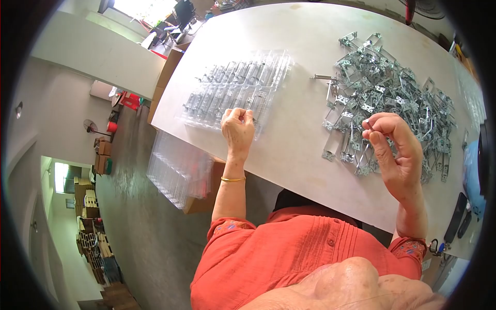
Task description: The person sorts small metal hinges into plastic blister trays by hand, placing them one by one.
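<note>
My left hand (238, 129) is closed, its fingertips pinched together over the front edge of a clear plastic tray (281, 72). What those fingers hold, if anything, is hidden. Rows of slim metal parts (222, 98) lie in the tray's compartments. On the right, my right hand (397, 150) is raised above the near side of a heap of silvery metal brackets (385, 90) with thin rods. Its thumb and fingers are pinched on a small, thin, dark piece (369, 125), too small to name. One bracket with a rod (324, 77) sticks out leftward from the heap.
Both hands work over a white table (299, 150) with a curved-looking edge. Below its left front side stand stacked clear trays (178, 168) and a cardboard box (206, 194). At the right edge are a blue plastic bag (471, 175) and a black-handled tool (454, 217).
</note>
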{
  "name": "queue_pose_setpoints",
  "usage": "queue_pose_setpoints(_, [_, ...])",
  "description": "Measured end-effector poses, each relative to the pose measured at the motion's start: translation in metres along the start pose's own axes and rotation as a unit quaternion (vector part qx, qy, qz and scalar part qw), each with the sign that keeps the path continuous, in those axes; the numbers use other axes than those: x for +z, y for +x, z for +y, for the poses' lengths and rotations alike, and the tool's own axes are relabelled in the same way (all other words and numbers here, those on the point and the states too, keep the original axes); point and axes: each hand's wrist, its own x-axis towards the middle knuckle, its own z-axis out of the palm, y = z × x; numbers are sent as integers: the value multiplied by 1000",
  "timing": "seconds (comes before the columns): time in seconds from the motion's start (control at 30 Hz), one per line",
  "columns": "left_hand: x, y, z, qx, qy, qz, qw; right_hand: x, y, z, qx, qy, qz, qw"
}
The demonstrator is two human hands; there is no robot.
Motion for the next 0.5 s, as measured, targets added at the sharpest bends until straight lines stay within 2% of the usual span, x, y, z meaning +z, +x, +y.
queue_pose_setpoints(0.1, [0, 1, 0, -17, 2, -21, 1000, -1, 0, -1, 5, 1, 3, 1000])
queue_pose_setpoints(0.4, [7, -7, 0, 34, 115, -14, 993, -9, 2, -5, 15, 13, 34, 999])
queue_pose_setpoints(0.5, [7, -9, 8, 82, 135, 40, 987, -18, 3, -11, 22, 21, 52, 998])
